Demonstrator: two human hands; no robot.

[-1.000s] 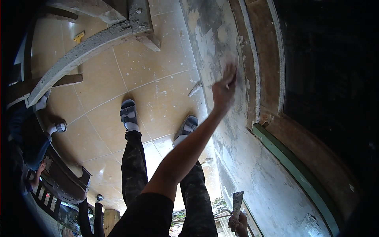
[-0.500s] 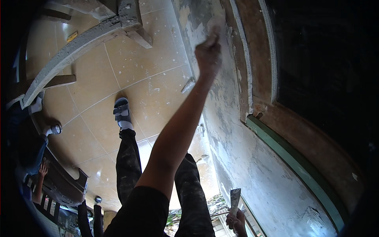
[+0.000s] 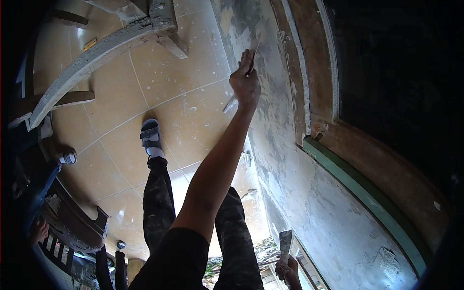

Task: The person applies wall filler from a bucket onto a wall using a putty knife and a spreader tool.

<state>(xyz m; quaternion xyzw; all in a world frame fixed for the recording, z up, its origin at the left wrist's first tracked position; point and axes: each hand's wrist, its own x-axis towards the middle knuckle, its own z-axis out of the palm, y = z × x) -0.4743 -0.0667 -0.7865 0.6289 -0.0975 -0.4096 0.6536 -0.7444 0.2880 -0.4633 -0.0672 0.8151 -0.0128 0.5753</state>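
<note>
My left arm stretches up to the wall [image 3: 285, 164], which is patchy with grey and white filler. The left hand [image 3: 245, 79] is closed round a thin flat scraper [image 3: 257, 46], seen nearly edge-on; its blade is close to the wall, and I cannot tell if it touches. At the lower right, my right hand [image 3: 288, 271] grips a putty knife [image 3: 285, 244] with its wide blade upward, smeared with pale filler.
A worn curved wooden piece [image 3: 92, 65] with legs stands on the spattered tile floor [image 3: 188, 125] at upper left. A green sill [image 3: 357, 193] runs along the window's brown frame [image 3: 314, 72]. At far left are another person's hand [image 3: 39, 229] and a dark bench [image 3: 72, 227].
My left hand has moved down and slightly left along the wall, its scraper turning from flat-on to edge-on. The right hand has barely shifted. The other person's hand has lowered.
</note>
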